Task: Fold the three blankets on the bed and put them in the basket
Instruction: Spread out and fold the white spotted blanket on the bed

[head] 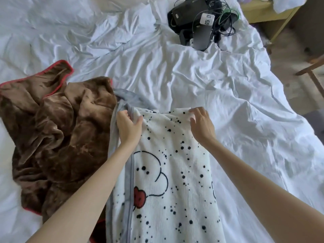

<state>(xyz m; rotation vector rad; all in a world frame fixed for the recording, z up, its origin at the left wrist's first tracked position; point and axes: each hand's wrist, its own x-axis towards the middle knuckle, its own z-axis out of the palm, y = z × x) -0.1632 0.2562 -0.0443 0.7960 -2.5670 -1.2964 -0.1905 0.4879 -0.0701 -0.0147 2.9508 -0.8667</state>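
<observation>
White spotted blanket [168, 172] lies lengthwise on bed [192, 76], long axis running away from person. Left hand [128, 126] pinches its grey-trimmed far-left corner; right hand [201, 124] open, fingers spread at its far-right corner. Brown blanket [52, 130] crumpled just left.

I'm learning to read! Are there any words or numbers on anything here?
No words or numbers can be read.
White square tags on the black electronic gear: black code patterns only, no letters.
White fleece blanket with black dots: drawings only, no writing.
</observation>
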